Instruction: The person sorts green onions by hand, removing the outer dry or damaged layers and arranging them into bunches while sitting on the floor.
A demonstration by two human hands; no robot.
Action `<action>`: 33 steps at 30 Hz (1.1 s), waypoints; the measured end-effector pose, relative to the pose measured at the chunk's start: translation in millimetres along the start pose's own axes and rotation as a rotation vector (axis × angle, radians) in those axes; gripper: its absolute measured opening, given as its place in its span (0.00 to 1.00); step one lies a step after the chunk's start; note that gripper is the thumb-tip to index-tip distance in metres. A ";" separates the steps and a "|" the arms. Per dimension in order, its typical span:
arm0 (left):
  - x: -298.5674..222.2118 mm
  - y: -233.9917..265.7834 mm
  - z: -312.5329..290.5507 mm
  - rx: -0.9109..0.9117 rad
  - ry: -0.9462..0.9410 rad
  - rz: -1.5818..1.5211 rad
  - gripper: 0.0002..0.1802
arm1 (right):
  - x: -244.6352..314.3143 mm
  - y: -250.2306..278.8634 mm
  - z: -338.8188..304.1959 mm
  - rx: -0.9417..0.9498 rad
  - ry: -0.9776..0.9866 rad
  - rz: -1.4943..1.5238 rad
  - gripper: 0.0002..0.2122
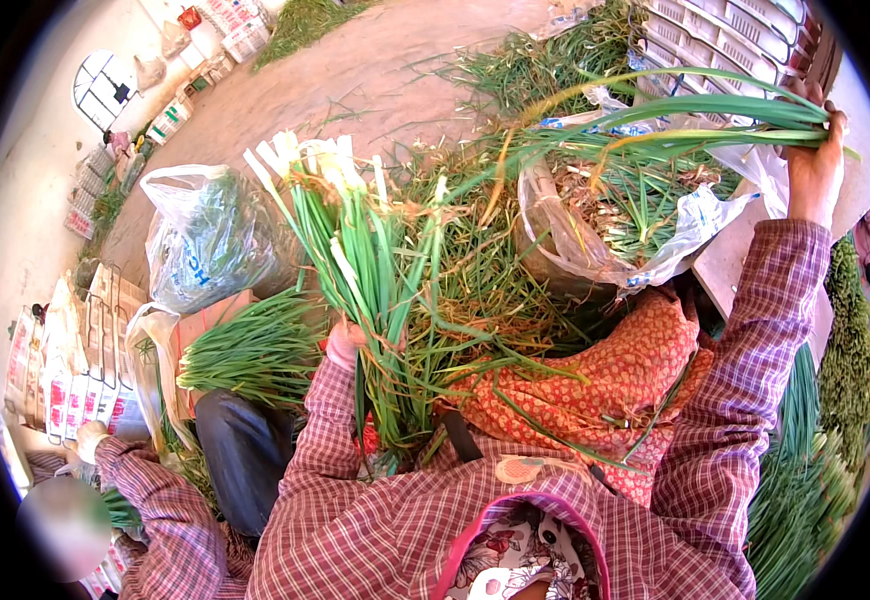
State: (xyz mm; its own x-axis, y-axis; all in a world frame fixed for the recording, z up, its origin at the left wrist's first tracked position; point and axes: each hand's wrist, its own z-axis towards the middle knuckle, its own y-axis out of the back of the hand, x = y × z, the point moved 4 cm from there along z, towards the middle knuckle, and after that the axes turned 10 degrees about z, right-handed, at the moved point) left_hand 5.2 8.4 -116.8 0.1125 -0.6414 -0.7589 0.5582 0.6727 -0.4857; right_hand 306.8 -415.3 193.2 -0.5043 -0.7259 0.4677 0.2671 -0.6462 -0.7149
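Note:
My left hand [343, 343] grips a thick bunch of green onions [355, 250] held upright, white root ends pointing away from me. My right hand [813, 160] is stretched out to the upper right, closed on a few long green onion stalks [675, 120] that trail leftward over a clear plastic bag [695, 225] full of more onions. Trimmed leaves and scraps [465, 290] lie piled between the two hands. An orange patterned cloth [615, 375] covers my lap.
A tied plastic bag of greens [210, 240] stands at left beside a laid bundle of onions [255, 350]. White plastic crates [725, 40] sit at top right, stacked greens [845, 370] at right. Another person's checked sleeve [160, 510] shows at lower left.

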 end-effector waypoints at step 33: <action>3.1 -82.9 71.8 -0.458 0.040 0.058 0.42 | -157.0 -85.6 -236.4 0.749 -0.690 -0.420 0.13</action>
State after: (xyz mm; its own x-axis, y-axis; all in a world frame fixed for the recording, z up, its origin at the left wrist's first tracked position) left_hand 18.3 -75.9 -47.7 0.0962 -0.5888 -0.8025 0.1303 0.8067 -0.5763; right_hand 168.9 -190.4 58.1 -0.1665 -0.2394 0.9565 0.7296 -0.6824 -0.0438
